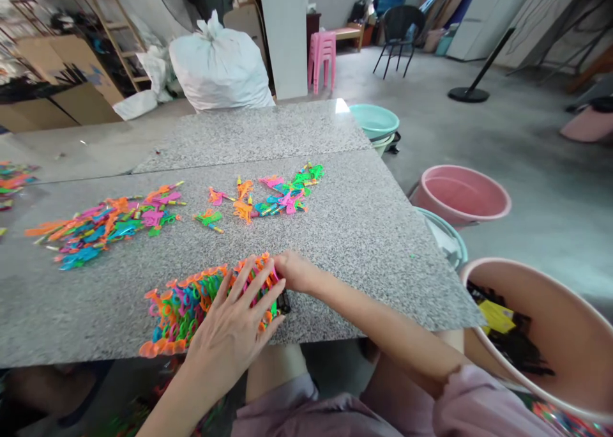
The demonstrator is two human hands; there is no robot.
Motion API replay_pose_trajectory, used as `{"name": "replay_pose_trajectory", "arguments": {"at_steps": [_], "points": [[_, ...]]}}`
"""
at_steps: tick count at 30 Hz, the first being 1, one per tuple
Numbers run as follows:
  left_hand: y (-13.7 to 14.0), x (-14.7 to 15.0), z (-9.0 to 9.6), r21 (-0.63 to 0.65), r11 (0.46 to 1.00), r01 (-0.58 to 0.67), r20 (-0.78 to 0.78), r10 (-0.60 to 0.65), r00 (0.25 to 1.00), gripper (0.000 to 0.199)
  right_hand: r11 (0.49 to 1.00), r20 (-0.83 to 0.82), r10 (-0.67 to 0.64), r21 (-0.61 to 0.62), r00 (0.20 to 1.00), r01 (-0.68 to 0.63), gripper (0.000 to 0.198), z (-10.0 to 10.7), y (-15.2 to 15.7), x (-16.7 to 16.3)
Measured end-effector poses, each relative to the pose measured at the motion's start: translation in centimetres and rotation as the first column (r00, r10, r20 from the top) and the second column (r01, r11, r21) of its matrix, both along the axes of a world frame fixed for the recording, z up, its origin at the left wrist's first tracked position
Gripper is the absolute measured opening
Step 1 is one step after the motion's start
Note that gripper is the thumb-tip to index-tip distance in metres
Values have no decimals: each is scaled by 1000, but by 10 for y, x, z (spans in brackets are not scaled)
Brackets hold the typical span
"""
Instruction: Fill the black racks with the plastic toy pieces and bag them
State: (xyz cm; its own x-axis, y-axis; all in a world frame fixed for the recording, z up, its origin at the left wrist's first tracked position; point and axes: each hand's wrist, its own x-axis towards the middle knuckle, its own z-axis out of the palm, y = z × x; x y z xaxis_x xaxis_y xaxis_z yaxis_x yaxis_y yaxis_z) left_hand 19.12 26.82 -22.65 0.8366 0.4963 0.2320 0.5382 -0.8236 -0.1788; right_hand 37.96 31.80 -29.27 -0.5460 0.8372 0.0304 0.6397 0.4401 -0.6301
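Observation:
A packed row of small colourful plastic toy pieces point(184, 309), with orange round ends along both long sides, lies near the table's front edge. My left hand point(234, 319) rests over its right part, fingers stretched out and slightly apart. At the row's right end, my right hand point(294, 271) is closed, its fingertips beside a bit of pink plastic; what they hold is partly hidden. A black holder point(284, 303) shows under the pieces at that end. Beyond my hands lie loose toy pieces point(287, 197) in a small group, and a larger loose pile point(112, 220) spreads to the left.
The speckled stone table point(373, 252) ends at a slanted right edge. Beside it on the floor stand a peach tub point(575, 335) with black parts inside, a pink tub point(462, 194) and a turquoise basin point(376, 121). A full white sack point(223, 66) stands behind the table.

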Motion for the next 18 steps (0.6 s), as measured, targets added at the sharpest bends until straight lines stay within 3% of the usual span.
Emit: {"name": "replay_pose_trajectory", "arguments": {"at_steps": [2,4,6,8,12,15,18], "points": [[1,-1,-2,17,1000,-2,5,2,1000,45,999,-23,26,27,999,-25,20,-8,15,14],[2,-1,-2,24,1000,-1,7,1,1000,43,982,-25,-132,130,991,134,39,-16,37,33],[1,0,-2,26,1000,-5,12,5,1000,41,891,28,-398,249,917,379,56,-21,59,51],[1,1,-2,36,999,-13,24,12,1000,40,837,132,-508,311,851,451,54,-27,69,61],[1,1,-3,63,998,9,33,-11,999,42,870,274,-439,368,856,329,28,-45,43,76],[2,1,-6,57,998,10,35,-12,999,43,821,272,-513,432,814,373,28,-48,12,97],[2,0,-8,45,999,-4,48,2,999,43,766,246,-597,459,764,450,35,-34,4,107]]}}
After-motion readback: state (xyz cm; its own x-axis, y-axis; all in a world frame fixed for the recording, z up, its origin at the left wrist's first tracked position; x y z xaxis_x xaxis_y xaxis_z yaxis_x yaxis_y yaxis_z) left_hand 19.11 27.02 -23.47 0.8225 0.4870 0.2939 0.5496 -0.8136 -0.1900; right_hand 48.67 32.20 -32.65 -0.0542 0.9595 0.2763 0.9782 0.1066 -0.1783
